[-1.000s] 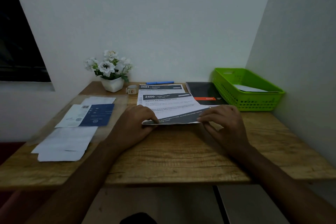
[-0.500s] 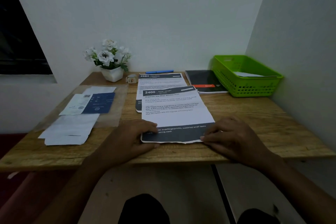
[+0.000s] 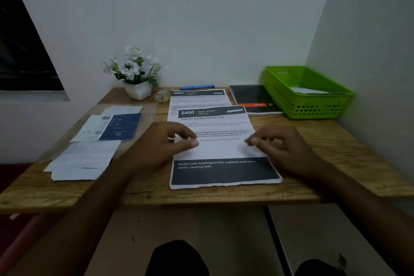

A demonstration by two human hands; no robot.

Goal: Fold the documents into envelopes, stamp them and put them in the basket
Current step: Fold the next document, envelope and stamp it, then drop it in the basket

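- The fingers (image 3: 190, 139) of the left hand (image 3: 156, 148) are seen loosely curled over the left edge of the front document (image 3: 220, 152), thumb and forefinger nearly meeting; whether paper is gripped cannot be told.
- The right hand (image 3: 284, 152) is held the same way at the sheet's right edge, its fingertips close together; a grip cannot be confirmed.
- The front document is laid flat on the bench (image 3: 324, 154), its dark band toward the near edge.
- A second document (image 3: 199, 97) is partly covered behind it.
- White envelopes (image 3: 83, 161) are stacked at the left, with a blue-and-white sheet (image 3: 112, 127) behind them.
- The green basket (image 3: 307, 105) is placed at the far right corner, a white paper inside, with a black notebook (image 3: 251, 96) just beside it.
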